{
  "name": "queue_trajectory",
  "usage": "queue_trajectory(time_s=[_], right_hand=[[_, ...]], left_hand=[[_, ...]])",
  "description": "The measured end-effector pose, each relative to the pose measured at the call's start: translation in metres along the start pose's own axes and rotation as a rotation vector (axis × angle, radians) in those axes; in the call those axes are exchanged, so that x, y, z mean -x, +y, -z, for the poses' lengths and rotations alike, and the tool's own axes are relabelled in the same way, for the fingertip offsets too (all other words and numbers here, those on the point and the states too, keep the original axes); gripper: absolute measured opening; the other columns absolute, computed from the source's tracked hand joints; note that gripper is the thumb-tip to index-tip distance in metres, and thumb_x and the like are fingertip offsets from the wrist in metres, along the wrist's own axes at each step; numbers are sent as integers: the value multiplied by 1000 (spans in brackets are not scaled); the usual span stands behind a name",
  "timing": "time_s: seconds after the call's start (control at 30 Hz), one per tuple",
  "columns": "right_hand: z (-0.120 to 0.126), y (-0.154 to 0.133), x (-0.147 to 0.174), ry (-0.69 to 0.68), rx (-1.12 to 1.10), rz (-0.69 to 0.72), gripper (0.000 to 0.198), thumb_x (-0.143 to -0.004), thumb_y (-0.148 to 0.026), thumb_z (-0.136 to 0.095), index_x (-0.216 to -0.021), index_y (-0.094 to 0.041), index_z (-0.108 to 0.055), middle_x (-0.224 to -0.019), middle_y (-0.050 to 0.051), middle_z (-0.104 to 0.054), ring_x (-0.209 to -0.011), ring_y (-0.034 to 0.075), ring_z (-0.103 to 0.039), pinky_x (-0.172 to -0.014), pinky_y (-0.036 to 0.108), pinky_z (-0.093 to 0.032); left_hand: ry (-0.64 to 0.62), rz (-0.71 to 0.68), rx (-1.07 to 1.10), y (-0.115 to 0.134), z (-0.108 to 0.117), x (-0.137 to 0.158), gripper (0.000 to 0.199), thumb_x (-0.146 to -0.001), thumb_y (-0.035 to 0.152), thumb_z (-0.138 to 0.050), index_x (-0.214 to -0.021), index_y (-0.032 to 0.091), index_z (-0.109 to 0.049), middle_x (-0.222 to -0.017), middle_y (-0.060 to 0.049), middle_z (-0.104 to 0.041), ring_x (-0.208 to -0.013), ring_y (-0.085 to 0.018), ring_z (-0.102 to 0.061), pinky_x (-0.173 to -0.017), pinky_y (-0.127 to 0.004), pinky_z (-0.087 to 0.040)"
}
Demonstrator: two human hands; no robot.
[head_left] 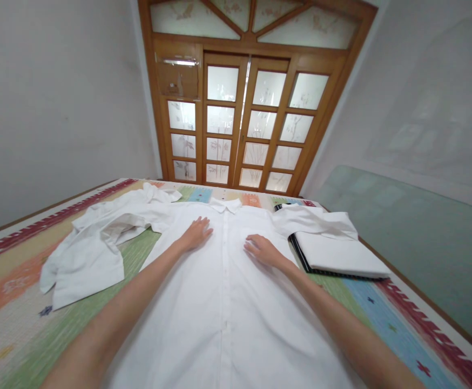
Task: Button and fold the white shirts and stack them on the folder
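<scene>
A white button-front shirt (203,302) lies spread out face up, its collar at the far end and its button strip running down the middle. My left hand (196,234) rests flat on the chest to the left of the strip, fingers extended. On the right side of the chest is my right hand (262,249), its fingers slightly curled and apart, with nothing held. The left sleeve in view (94,259) is rumpled and bent out to the side. On the other side, the right sleeve (317,221) reaches toward a folded white cloth.
The folded white cloth (343,254) lies on a black item (301,254) at the right. Beneath everything is a multicoloured striped cover (13,329). A pale green panel (414,232) stands along the right wall, and wooden glazed doors (240,124) are at the back.
</scene>
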State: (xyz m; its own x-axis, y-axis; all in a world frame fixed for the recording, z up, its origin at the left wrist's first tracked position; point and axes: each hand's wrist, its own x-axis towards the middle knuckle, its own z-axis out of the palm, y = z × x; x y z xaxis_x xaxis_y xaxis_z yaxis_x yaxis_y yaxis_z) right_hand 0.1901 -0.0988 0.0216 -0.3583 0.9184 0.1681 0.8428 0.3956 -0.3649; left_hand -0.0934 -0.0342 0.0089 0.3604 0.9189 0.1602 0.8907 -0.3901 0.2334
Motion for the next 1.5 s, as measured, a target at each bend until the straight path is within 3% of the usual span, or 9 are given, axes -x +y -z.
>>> queue_trajectory(time_s=[0.1, 0.2, 0.33, 0.53, 0.7, 0.9, 1.23, 1.4, 1.5], right_hand=[[-17, -1, -42, 51, 70, -43, 43, -95, -30, -43, -132, -10, -55, -140, 16, -52, -133, 24, -45, -111, 37, -31], [-31, 2, -62, 36, 116, -59, 46, -97, -30, -40, -136, -9, -52, -146, 15, -46, -139, 24, -37, -114, 37, -28], [-42, 7, -62, 102, 150, -17, 40, -97, -26, -41, -131, -13, -56, -141, 13, -53, -134, 23, -43, -110, 36, -32], [-39, 4, -57, 220, 190, 3, 25, -94, -20, -45, -106, -15, -67, -111, 11, -67, -108, 21, -55, -97, 31, -40], [-33, -2, -68, 177, 234, -106, 24, -95, -22, -44, -104, -16, -66, -110, 11, -64, -107, 22, -52, -90, 32, -40], [-30, -2, -86, 102, 249, -177, 24, -94, -19, -43, -101, -17, -66, -110, 11, -63, -107, 23, -51, -86, 33, -38], [-35, -1, -86, 99, 266, -188, 25, -94, -17, -38, -103, -12, -60, -108, 14, -63, -102, 23, -54, -85, 32, -37], [-36, -3, -71, 122, 308, -169, 24, -93, -18, -38, -103, -12, -59, -103, 14, -63, -97, 23, -54, -84, 32, -38], [-34, -3, -64, 146, 326, -161, 24, -92, -22, -41, -104, -13, -60, -106, 14, -63, -101, 25, -53, -87, 34, -38]], left_hand=[[-2, 2, -51, 6, -9, -19, 46, -97, 38, -31, -135, 17, -47, -149, -14, -42, -141, -30, -32, -111, -51, -27], [67, -48, -91, 3, -16, -23, 35, -96, 32, -35, -122, 19, -56, -133, -12, -58, -128, -26, -48, -108, -46, -34], [180, -96, -80, -3, -18, -17, 27, -94, 27, -41, -109, 18, -62, -116, -11, -65, -114, -22, -57, -101, -37, -42], [171, -55, -95, 0, -10, -22, 28, -92, 27, -45, -109, 17, -65, -115, -11, -64, -108, -24, -56, -95, -39, -44], [135, 2, -84, 5, -2, -35, 26, -93, 28, -46, -99, 19, -69, -109, -10, -65, -108, -26, -54, -91, -40, -42], [85, 22, -105, 6, 0, -49, 23, -91, 17, -44, -92, 18, -67, -103, -12, -64, -108, -27, -53, -88, -40, -40], [102, -1, -124, 3, -6, -52, 27, -86, 8, -40, -93, 16, -65, -105, -13, -62, -107, -26, -53, -89, -39, -42], [127, -15, -55, 0, -9, -42, 26, -93, 21, -38, -102, 17, -62, -110, -12, -64, -108, -24, -56, -93, -37, -42], [68, 25, -60, -12, -7, -38, 36, -95, 32, -36, -120, 17, -56, -129, -11, -60, -122, -24, -51, -103, -37, -36]])
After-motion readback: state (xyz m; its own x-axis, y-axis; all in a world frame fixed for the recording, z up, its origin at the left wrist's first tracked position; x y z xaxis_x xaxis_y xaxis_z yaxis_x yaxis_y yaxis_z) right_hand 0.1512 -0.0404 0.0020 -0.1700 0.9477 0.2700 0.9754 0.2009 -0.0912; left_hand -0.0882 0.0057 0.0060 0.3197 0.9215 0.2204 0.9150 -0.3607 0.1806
